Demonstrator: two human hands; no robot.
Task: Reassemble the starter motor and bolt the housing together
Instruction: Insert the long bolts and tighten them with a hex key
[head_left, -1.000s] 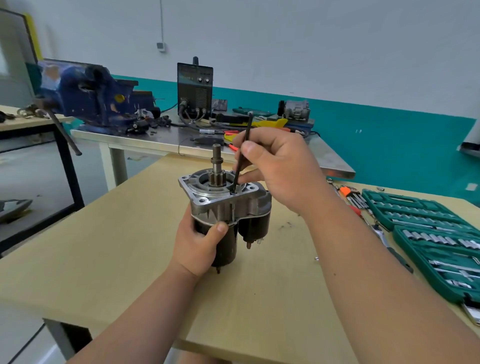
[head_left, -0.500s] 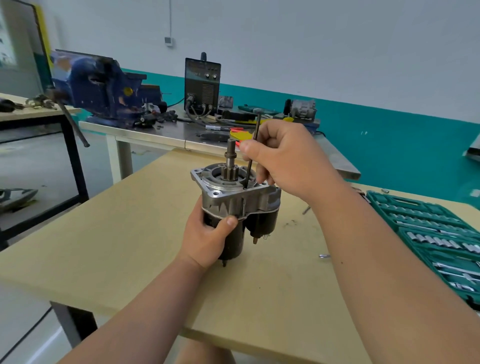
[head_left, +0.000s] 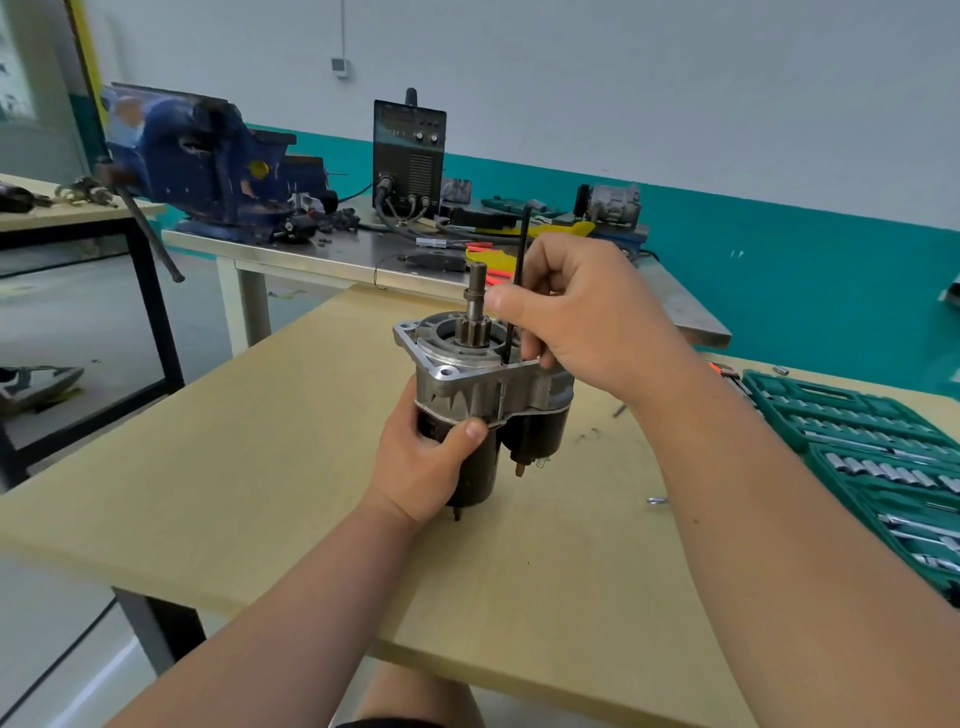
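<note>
Leaning through-bolt (head_left: 522, 239): less tilted than a second ago, tip at starter motor (head_left: 483, 384) housing
Right hand (head_left: 587, 322): pinches bolt shaft
Left hand (head_left: 421, 467): grips motor body

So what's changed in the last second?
Very little. The right hand tipped the bolt slightly more upright, and its tip stays in the top of the motor. The left hand still grips the motor.
</note>
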